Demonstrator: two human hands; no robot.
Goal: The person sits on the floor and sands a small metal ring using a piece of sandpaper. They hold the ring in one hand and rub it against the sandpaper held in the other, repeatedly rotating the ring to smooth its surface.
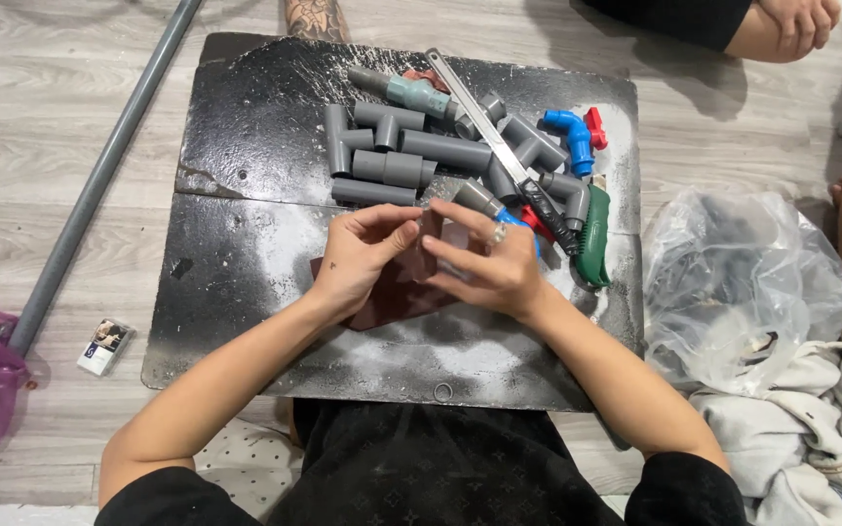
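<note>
My left hand (pixel 361 255) and my right hand (pixel 484 261) meet over the middle of a black board (pixel 236 282) on the floor. Together they pinch a dark reddish-brown sheet (pixel 392 297) that looks like sandpaper, its lower part lying on the board. My right hand, with a ring on one finger, also touches a grey pipe fitting (pixel 478 198) with a blue piece just behind it. Whether the sheet wraps something small is hidden by my fingers.
Several grey pipe pieces and fittings (pixel 403 148) lie at the board's far half, with a hacksaw (pixel 499 146), a green handle (pixel 593 239), a blue elbow (pixel 573 136) and a red valve handle (pixel 594 127). A long grey pipe (pixel 99 180) lies left. A clear plastic bag (pixel 743 282) sits right. Another person's limbs show at the top and right.
</note>
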